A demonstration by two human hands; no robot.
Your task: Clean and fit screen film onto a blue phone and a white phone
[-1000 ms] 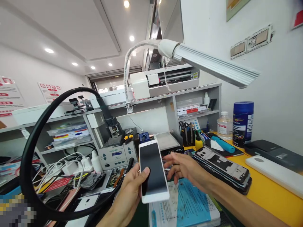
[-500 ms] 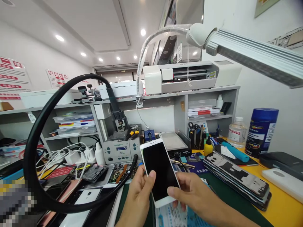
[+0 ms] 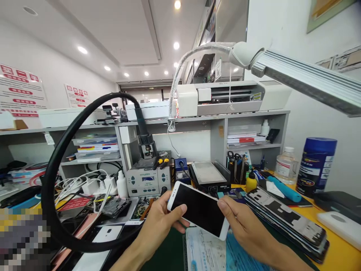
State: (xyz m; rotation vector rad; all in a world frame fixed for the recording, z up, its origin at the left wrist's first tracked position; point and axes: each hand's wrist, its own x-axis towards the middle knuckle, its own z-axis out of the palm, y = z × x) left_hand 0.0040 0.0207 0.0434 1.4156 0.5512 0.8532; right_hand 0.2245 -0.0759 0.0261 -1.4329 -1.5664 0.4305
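Grips on phone above printed pad

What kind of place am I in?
Probably a phone repair shop, judging by the white phone you're holding, the stack of what look like phone parts to its right, and the control unit with buttons behind.
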